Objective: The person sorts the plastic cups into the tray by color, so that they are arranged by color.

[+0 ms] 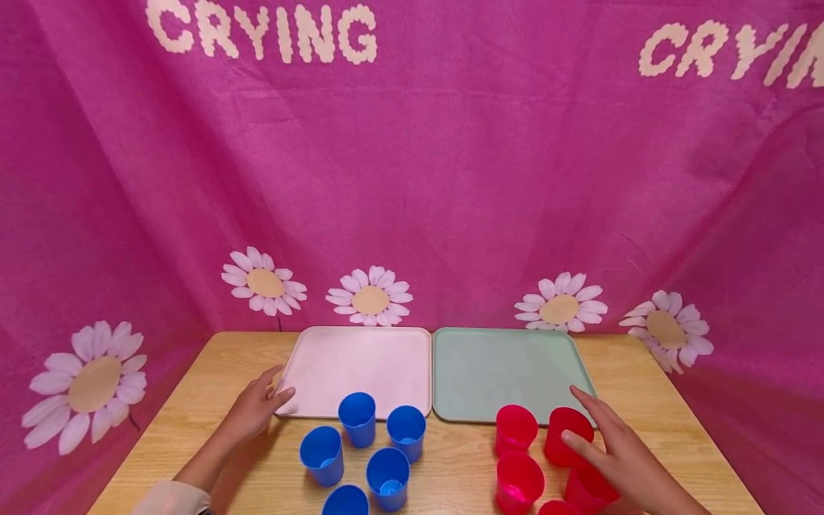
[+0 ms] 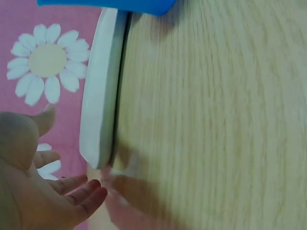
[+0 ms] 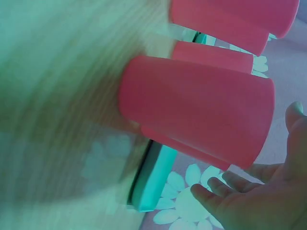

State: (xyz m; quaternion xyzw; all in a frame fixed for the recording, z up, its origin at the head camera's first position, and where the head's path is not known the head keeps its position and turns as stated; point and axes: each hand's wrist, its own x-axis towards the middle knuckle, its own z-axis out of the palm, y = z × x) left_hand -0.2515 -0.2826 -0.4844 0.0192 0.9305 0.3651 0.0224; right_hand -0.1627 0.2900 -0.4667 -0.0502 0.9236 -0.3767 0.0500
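Observation:
My left hand [image 1: 252, 409] hovers beside the near left corner of a pale pink tray [image 1: 363, 368], its fingers loosely spread with nothing in them. In the left wrist view, the fingertips [image 2: 79, 183] come close to the tray's corner. My right hand [image 1: 621, 447] reaches over the right side of several red plastic cups [image 1: 569, 433], with thumb and fingers apart. In the right wrist view, its fingers lie just past the rim of one upright red cup [image 3: 196, 108]. Right of the pink tray lies a pale green tray [image 1: 511, 375].
Several blue cups [image 1: 324, 458] stand upright in front of the pink tray, all with open tops. Both trays lie side by side near the back of the wooden table [image 1: 457, 465]. A magenta cloth [image 1: 450, 200] with daisies hangs behind and at both sides.

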